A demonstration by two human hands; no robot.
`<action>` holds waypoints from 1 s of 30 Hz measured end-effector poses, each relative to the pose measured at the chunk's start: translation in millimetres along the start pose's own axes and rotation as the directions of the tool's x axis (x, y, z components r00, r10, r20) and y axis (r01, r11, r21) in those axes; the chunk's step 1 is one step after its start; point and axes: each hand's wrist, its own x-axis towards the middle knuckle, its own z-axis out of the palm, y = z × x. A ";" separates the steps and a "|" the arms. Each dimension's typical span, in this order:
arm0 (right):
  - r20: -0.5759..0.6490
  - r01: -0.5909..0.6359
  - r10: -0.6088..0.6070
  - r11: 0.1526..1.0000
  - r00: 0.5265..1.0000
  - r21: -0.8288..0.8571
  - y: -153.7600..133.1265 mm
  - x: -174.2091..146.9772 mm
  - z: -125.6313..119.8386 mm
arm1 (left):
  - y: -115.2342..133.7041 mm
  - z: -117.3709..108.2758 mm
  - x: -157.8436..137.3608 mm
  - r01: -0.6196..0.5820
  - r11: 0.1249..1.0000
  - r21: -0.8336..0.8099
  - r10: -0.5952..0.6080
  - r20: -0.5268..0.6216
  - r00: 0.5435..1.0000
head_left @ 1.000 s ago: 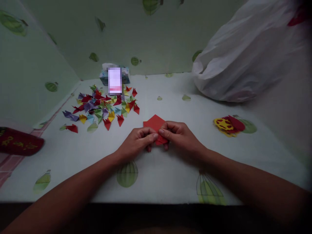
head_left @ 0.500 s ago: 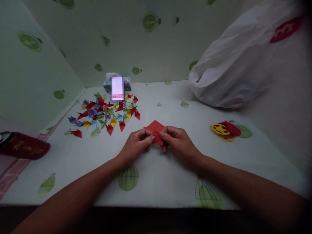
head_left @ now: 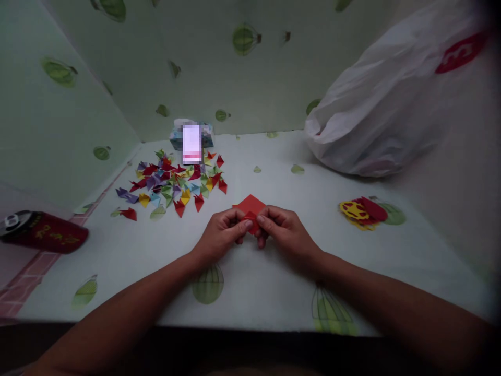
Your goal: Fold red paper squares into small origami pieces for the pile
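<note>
A small sheet of red origami paper [head_left: 251, 202], partly folded, is held between both hands just above the table, its pointed corner facing away from me. My left hand [head_left: 225, 230] pinches its left side, thumb on top near the middle fold. Gripping the right side, my right hand [head_left: 282, 230] has thumb and forefinger on the paper close to the left thumb. The fingertips hide the lower edges. Beyond my left hand lies a spread of small folded paper pieces [head_left: 168, 183] in red, yellow, green, blue and purple.
A lit phone [head_left: 192, 143] leans on a tissue box [head_left: 208, 136] at the back. A red can [head_left: 47, 232] is at the left edge. Yellow and red paper cutouts [head_left: 354, 210] lie right, with a bulging white plastic bag [head_left: 364, 120] behind. The patterned table [head_left: 250, 292] ends in front.
The view has shifted slightly, so the can shows more. My left thumb has slid a little to the right over the red paper; both hands keep their grip.
</note>
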 end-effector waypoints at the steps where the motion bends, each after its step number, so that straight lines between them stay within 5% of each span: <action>1: 0.017 0.000 0.000 1.000 1.000 0.001 -0.5 0.2 -0.5 | -0.3 -0.8 0.0 0.000 1.000 0.012 0.000 0.007 1.000; 13: -0.020 0.009 -0.008 0.998 1.000 0.058 -1.6 -2.6 4.6 | 1.6 7.4 -2.0 -0.128 0.983 0.129 0.138 -0.074 0.988; 30: -0.082 0.056 -0.050 0.996 0.995 0.074 0.0 -0.3 -0.3 | 2.7 3.2 3.5 -0.063 0.995 -0.072 0.061 -0.024 0.998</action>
